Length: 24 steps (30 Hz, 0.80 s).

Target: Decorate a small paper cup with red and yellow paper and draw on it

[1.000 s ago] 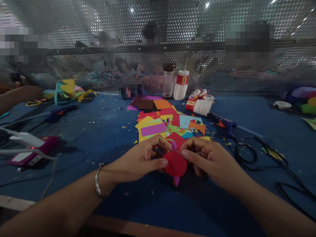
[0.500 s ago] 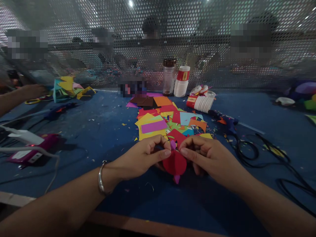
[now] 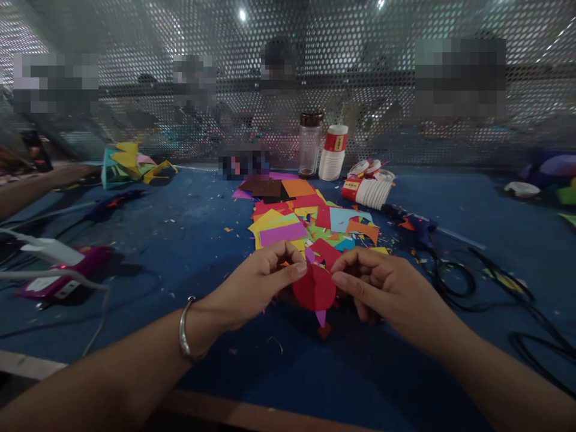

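Between my hands is a round red paper piece [image 3: 314, 289] with purple bits at its top and bottom and a small dark red tip below. My left hand [image 3: 265, 279] pinches its upper left edge between thumb and fingers. At its upper right edge, my right hand [image 3: 380, 285] has thumb and forefinger closed on the rim. Just beyond lie coloured paper sheets and scraps, with a purple rectangle [image 3: 283, 232] on yellow sheets and a light blue piece [image 3: 344, 219] to the right.
Behind the papers stand a glass bottle [image 3: 310, 147] and stacked paper cups [image 3: 332, 157]; more cups [image 3: 373, 191] lie sideways. A glue gun [image 3: 416, 228] with looped black cable is right. A magenta power strip [image 3: 67, 276] sits left, near another person's arm [image 3: 49, 183].
The red piece has turned and tilted slightly between my fingers, and its lower tip now shows dark red. The view has shifted a little. The other person's arm at left has moved.
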{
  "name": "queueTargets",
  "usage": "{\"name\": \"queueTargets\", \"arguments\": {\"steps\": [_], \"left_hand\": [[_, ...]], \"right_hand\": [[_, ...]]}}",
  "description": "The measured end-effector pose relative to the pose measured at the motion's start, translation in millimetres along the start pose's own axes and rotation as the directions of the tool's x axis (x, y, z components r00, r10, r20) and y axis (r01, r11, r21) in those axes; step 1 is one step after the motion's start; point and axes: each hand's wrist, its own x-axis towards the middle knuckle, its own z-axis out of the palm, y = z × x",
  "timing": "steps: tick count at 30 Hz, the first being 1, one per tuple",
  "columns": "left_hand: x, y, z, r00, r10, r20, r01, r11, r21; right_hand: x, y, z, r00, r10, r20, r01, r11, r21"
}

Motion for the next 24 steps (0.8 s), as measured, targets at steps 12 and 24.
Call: {"name": "queueTargets", "arguments": {"steps": [12,24], "left_hand": [[-1.0,1.5,-1.8,0.997,-0.047,-0.067,0.040,0.994,-0.103],[0.1,6.1,-1.4,0.990,-0.141,0.027,0.143,0.956,-0.257]], "right_hand": [[-0.3,-0.1,-0.2,1.000,-0.021,-0.001,0.021,1.000,-0.018],[1.3,-0.8,-3.7,0.992,-0.066,-0.104,0.057,0.994,-0.090]]}}
